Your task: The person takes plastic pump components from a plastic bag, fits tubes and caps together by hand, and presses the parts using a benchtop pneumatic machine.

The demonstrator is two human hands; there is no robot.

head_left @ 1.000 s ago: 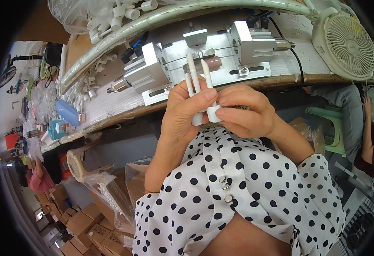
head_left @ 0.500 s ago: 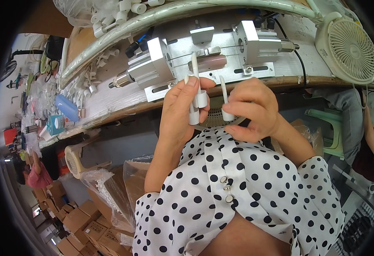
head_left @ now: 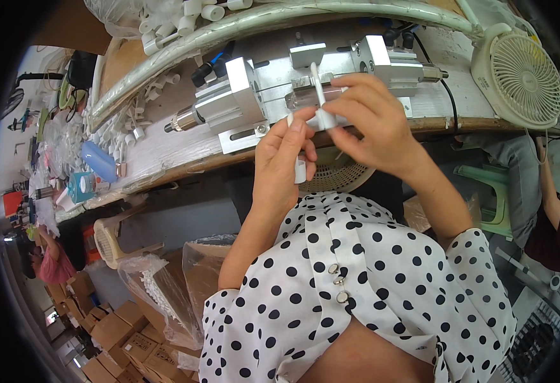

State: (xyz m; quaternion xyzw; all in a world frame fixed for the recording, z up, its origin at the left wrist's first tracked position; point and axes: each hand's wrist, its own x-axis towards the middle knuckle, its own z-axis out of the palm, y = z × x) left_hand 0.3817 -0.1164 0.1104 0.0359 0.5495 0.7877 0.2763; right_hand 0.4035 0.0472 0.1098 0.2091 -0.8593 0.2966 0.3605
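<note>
My left hand (head_left: pixel 281 150) is closed around a white capped wand (head_left: pixel 301 171); its pale tip shows above the thumb, and the fingers cover most of its stem. My right hand (head_left: pixel 372 121) pinches another white capped wand (head_left: pixel 319 89) by its cap, the stem pointing up and slightly left. The left fingertips are close to that cap; I cannot tell whether they touch it. Just beyond the hands, a clear pinkish tube (head_left: pixel 302 97) lies in a silver metal fixture (head_left: pixel 273 94), partly hidden by the wand and right fingers. Metal blocks (head_left: pixel 232 102) flank it.
Loose white caps and wands (head_left: pixel 133 115) lie on the bench at left, near a blue bottle (head_left: pixel 100 161). A white fan (head_left: pixel 525 76) stands at right. A curved wrapped rail (head_left: pixel 241 30) runs behind the fixture. Below the bench edge is a woven basket (head_left: pixel 337 173).
My right hand has moved up and left with a wand, toward the fixture and my left hand. Two capped wands showed in the left hand before; one shows there now.
</note>
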